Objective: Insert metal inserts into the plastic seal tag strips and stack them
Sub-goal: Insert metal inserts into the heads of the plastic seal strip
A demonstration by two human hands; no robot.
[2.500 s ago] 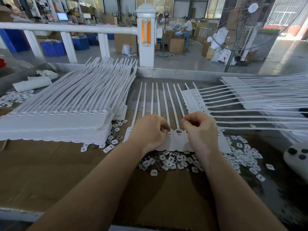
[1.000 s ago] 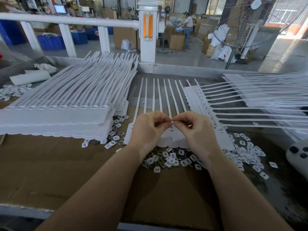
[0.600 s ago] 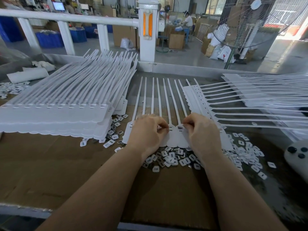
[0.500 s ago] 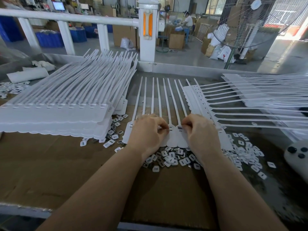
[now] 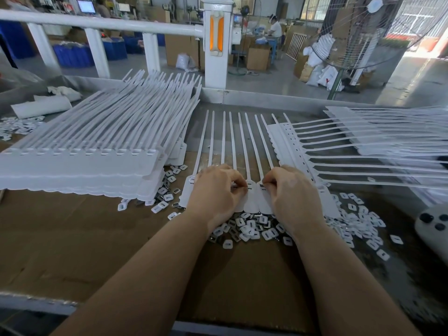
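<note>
Stack [image 5: 80, 163] built; strip [image 5: 251, 204] part-filled. Our left hand [image 5: 215, 192] and right hand [image 5: 294, 197] curl, probably pinching inserts [image 5: 252, 229]; many remain.

No text, brand, number or sign can be read anywhere. The white seal tag strips [image 5: 232, 151] on the table [image 5: 72, 238] show blank tag faces, and the loose inserts [image 5: 249, 229] carry no marking that can be made out. On the far left a lit screen [image 5: 86, 6] is too small and blurred to read, and a red mark on a white sack [image 5: 326, 80] on the floor at the far right cannot be made out as a letter or logo.
</note>
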